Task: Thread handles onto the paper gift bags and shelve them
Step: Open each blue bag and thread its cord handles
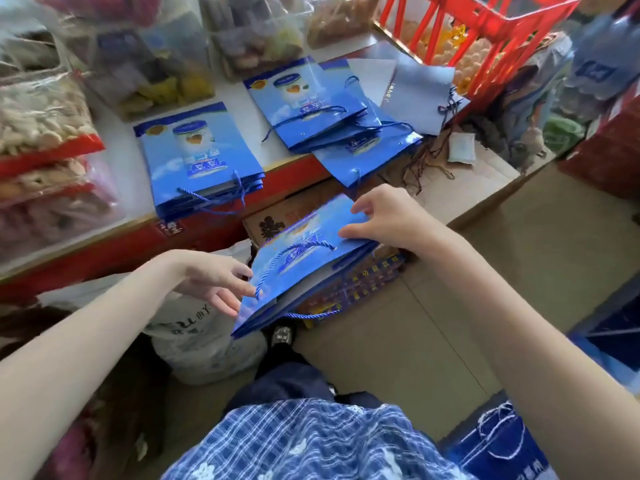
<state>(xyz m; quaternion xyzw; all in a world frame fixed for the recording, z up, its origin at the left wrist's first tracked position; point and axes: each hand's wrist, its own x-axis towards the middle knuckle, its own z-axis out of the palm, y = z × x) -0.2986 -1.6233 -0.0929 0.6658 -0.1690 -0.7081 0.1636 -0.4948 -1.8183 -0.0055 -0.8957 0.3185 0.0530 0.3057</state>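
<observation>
A flat blue gift bag [304,261] lies slanted in mid-air above a cardboard box [398,341], its long axis running from near-left up to far-right, rope handle [294,251] draped across its face. The left hand [214,282] touches the bag's near-left edge with loose, straight fingers; the right hand [381,216] pinches its far-right edge. Ahead, on the white shelf [114,161], sit one tidy bag stack [201,161] and a looser fanned pile [332,112], with snack packets [45,116] crowding behind and a red basket [478,36] to the right.
</observation>
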